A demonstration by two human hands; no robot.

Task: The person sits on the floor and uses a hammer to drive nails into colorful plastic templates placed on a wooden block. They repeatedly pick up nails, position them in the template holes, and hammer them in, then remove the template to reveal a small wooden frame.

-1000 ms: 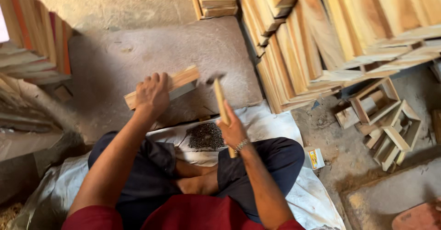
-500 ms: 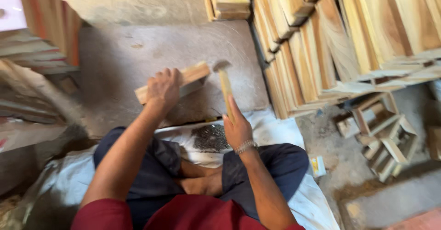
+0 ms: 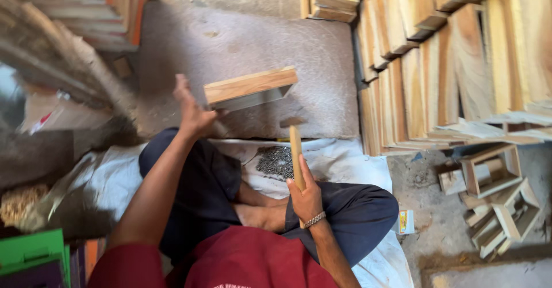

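I sit cross-legged on a white sheet point(image 3: 345, 161) on the floor. My left hand point(image 3: 192, 112) grips the left end of a small wooden frame piece point(image 3: 250, 88), lifted above a flat grey stone slab point(image 3: 247, 52). My right hand point(image 3: 305, 196) is closed around the wooden handle of a hammer point(image 3: 294, 144), whose metal head points up near the slab's front edge, just below the frame. A dark pile of small nails point(image 3: 276, 160) lies on the sheet between my knees.
Stacks of light wooden boards and frames point(image 3: 448, 63) rise on the right and at the back. Small finished wooden boxes point(image 3: 489, 190) lie on the floor at right. More planks point(image 3: 75, 29) pile up on the left. A small carton point(image 3: 406, 222) sits by my right knee.
My left hand has lifted and turned the wooden frame off the slab. The hammer has come down and back toward me. My head view shifted slightly.
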